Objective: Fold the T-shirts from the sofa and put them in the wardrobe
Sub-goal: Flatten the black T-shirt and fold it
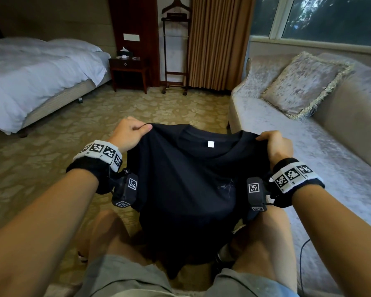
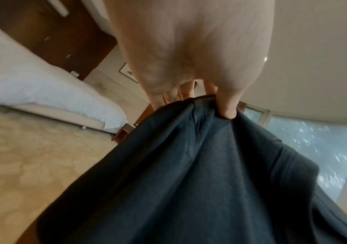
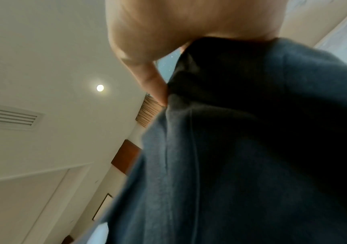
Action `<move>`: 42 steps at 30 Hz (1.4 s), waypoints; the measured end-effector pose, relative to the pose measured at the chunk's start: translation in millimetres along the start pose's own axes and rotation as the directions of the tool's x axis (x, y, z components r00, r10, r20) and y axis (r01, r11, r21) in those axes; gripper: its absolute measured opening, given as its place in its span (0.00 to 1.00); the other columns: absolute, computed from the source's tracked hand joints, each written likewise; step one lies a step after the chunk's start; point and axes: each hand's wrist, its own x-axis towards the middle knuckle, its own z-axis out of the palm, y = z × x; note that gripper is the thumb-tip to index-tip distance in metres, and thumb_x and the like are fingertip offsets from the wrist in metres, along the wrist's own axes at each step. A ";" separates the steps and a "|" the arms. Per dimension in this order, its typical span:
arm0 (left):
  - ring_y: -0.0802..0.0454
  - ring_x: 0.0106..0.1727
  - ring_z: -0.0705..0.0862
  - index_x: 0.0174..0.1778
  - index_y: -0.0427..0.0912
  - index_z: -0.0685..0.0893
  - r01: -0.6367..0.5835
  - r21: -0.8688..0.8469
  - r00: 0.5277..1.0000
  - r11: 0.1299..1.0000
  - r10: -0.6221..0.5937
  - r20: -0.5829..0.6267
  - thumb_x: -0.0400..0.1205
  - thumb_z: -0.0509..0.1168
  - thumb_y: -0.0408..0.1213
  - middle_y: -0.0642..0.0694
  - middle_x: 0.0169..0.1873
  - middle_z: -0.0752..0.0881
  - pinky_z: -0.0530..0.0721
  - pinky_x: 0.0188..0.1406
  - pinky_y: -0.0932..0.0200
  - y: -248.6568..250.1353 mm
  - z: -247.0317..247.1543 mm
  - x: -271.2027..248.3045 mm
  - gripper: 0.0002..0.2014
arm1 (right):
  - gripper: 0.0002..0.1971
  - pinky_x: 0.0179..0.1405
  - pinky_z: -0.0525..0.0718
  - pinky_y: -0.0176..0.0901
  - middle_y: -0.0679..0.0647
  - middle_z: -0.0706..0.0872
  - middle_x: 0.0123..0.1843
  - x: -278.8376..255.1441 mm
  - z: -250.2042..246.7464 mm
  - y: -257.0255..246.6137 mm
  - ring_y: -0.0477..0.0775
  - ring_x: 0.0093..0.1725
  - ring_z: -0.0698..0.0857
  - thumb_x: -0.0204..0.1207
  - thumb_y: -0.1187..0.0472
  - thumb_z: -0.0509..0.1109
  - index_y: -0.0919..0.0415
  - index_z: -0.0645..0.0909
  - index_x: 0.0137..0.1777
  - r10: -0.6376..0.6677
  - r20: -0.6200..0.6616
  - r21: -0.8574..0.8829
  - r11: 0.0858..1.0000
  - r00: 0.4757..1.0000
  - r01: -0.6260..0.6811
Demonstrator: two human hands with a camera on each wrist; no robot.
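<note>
A black T-shirt [image 1: 186, 181] hangs spread in front of me, its collar and white neck label facing up. My left hand [image 1: 130, 131] grips its left shoulder and my right hand [image 1: 275, 143] grips its right shoulder, both held above my knees. The shirt's body drops down between my legs. In the left wrist view my thumb presses the dark T-shirt cloth [image 2: 189, 173] against my curled fingers. In the right wrist view the same T-shirt cloth [image 3: 241, 156] bunches under my thumb. No wardrobe is in view.
A pale velvet sofa [image 1: 308, 146] with a fringed cushion [image 1: 304, 84] stands at my right. A bed with white covers [image 1: 36, 82] lies at the left. A dark nightstand [image 1: 129, 71] and a wooden valet stand [image 1: 176, 52] are at the far wall. Patterned carpet [image 1: 73, 133] lies between.
</note>
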 end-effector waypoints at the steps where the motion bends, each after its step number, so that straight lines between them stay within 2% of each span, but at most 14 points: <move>1: 0.46 0.56 0.83 0.41 0.40 0.89 0.083 -0.137 0.995 0.987 -0.090 -0.047 0.81 0.70 0.36 0.43 0.47 0.86 0.78 0.63 0.50 1.2 -1.6 -0.2 0.05 | 0.05 0.35 0.77 0.48 0.55 0.82 0.34 -1.6 -1.4 -2.2 0.62 0.35 0.78 0.59 0.59 0.70 0.61 0.81 0.31 -0.016 0.003 0.016 1.000 1.000 0.016; 4: 0.44 0.53 0.86 0.43 0.40 0.89 0.246 -0.511 0.953 0.823 -0.301 -0.026 0.76 0.72 0.35 0.43 0.43 0.89 0.81 0.60 0.50 3.0 -10.6 -1.9 0.03 | 0.07 0.23 0.63 0.41 0.56 0.68 0.29 -0.5 -5.3 -8.7 0.56 0.39 0.62 0.57 0.64 0.61 0.58 0.65 0.24 -0.133 0.032 -0.006 0.991 0.991 0.133; 8: 0.45 0.43 0.87 0.43 0.40 0.88 0.311 -0.698 0.917 0.645 -0.397 0.043 0.64 0.69 0.41 0.43 0.43 0.89 0.81 0.50 0.54 5.5 -22.8 1.1 0.14 | 0.05 0.29 0.71 0.40 0.60 0.73 0.35 -5.7 -4.3 -15.5 0.57 0.40 0.69 0.56 0.59 0.58 0.59 0.72 0.27 -0.236 -0.026 -0.023 0.972 0.971 0.235; 13: 0.47 0.48 0.82 0.41 0.40 0.89 0.256 -0.201 0.937 0.946 -0.294 -0.191 0.76 0.70 0.34 0.44 0.40 0.86 0.79 0.51 0.55 11.7 -22.4 8.2 0.03 | 0.08 0.49 0.79 0.36 0.52 0.87 0.42 0.8 8.4 -11.0 0.54 0.50 0.84 0.69 0.67 0.68 0.54 0.86 0.39 -0.281 -0.044 0.027 0.959 0.959 0.282; 16: 0.42 0.43 0.80 0.29 0.37 0.79 0.280 0.034 0.947 0.960 -0.270 -0.177 0.81 0.64 0.33 0.38 0.33 0.82 0.74 0.42 0.53 6.1 -23.8 10.7 0.13 | 0.06 0.63 0.82 0.46 0.56 0.89 0.48 9.0 11.2 -6.5 0.59 0.57 0.86 0.76 0.58 0.72 0.56 0.89 0.49 -0.275 0.012 -0.123 0.954 0.961 0.274; 19: 0.33 0.60 0.81 0.50 0.35 0.87 0.293 0.070 0.894 0.953 -0.248 -0.374 0.84 0.58 0.38 0.34 0.55 0.86 0.72 0.66 0.47 16.3 -23.1 7.0 0.14 | 0.12 0.62 0.82 0.48 0.60 0.90 0.52 6.7 12.9 -5.1 0.62 0.58 0.85 0.78 0.51 0.72 0.58 0.89 0.53 -0.282 -0.017 -0.217 0.938 0.959 0.272; 21: 0.33 0.61 0.79 0.54 0.35 0.86 0.193 0.134 0.881 0.972 -0.112 -0.459 0.86 0.55 0.37 0.33 0.57 0.84 0.72 0.65 0.46 26.4 -14.4 -1.8 0.15 | 0.14 0.61 0.81 0.48 0.60 0.90 0.53 4.6 14.5 -7.2 0.63 0.58 0.85 0.80 0.49 0.70 0.59 0.89 0.54 -0.306 -0.050 -0.211 0.933 0.951 0.290; 24: 0.34 0.54 0.83 0.51 0.36 0.89 0.120 0.332 0.990 0.936 -0.088 -0.108 0.81 0.62 0.35 0.33 0.52 0.87 0.80 0.56 0.48 27.4 2.1 -18.7 0.11 | 0.15 0.61 0.82 0.52 0.64 0.89 0.54 6.9 16.9 -8.8 0.65 0.58 0.86 0.80 0.49 0.69 0.61 0.88 0.49 -0.274 0.099 -0.293 0.911 0.957 0.291; 27: 0.39 0.50 0.83 0.47 0.35 0.89 0.323 0.195 0.942 0.926 -0.334 0.028 0.74 0.68 0.35 0.39 0.49 0.87 0.79 0.52 0.51 23.0 -4.2 -23.4 0.10 | 0.13 0.59 0.80 0.50 0.63 0.88 0.56 8.4 12.6 -6.3 0.66 0.59 0.85 0.81 0.50 0.68 0.59 0.86 0.48 -0.228 0.168 -0.383 0.881 0.959 0.277; 32: 0.41 0.54 0.85 0.32 0.42 0.88 0.302 -0.174 0.949 0.937 -0.313 -0.043 0.69 0.71 0.24 0.42 0.41 0.89 0.81 0.61 0.51 33.5 -24.0 -12.0 0.08 | 0.15 0.63 0.78 0.47 0.59 0.88 0.60 7.0 8.9 0.0 0.65 0.63 0.83 0.79 0.50 0.68 0.58 0.87 0.56 -0.213 0.072 -0.309 0.924 0.974 0.225; 34: 0.47 0.48 0.86 0.32 0.43 0.88 0.273 -0.320 0.947 0.907 -0.312 -0.077 0.68 0.71 0.20 0.50 0.32 0.88 0.83 0.56 0.55 31.9 -29.1 -9.1 0.11 | 0.14 0.65 0.78 0.49 0.61 0.87 0.60 3.3 9.3 -3.2 0.66 0.64 0.82 0.78 0.52 0.68 0.60 0.87 0.57 -0.221 0.037 -0.249 0.942 0.975 0.223; 37: 0.53 0.43 0.86 0.36 0.46 0.89 0.221 -0.399 0.939 0.890 -0.305 -0.160 0.72 0.74 0.26 0.49 0.37 0.88 0.82 0.45 0.64 22.2 -30.3 -8.7 0.09 | 0.09 0.63 0.77 0.48 0.61 0.87 0.55 3.3 7.5 -7.4 0.65 0.63 0.82 0.78 0.54 0.70 0.59 0.85 0.52 -0.265 -0.015 -0.179 0.949 0.964 0.258; 39: 0.47 0.57 0.85 0.35 0.52 0.88 0.209 -0.276 0.932 0.938 -0.277 -0.235 0.75 0.75 0.34 0.49 0.45 0.88 0.81 0.55 0.59 11.1 -26.1 -6.8 0.07 | 0.07 0.62 0.79 0.47 0.58 0.87 0.52 5.7 7.2 -7.7 0.63 0.61 0.83 0.77 0.55 0.72 0.57 0.84 0.50 -0.299 -0.032 -0.184 0.940 0.954 0.288; 42: 0.37 0.72 0.71 0.51 0.49 0.91 0.282 0.298 0.929 0.912 -0.182 -0.323 0.79 0.71 0.45 0.40 0.65 0.80 0.70 0.73 0.47 5.8 -25.0 -10.9 0.08 | 0.11 0.63 0.82 0.48 0.58 0.90 0.54 10.7 6.0 -4.5 0.61 0.59 0.85 0.75 0.53 0.75 0.57 0.88 0.53 -0.296 0.033 -0.302 0.907 0.955 0.292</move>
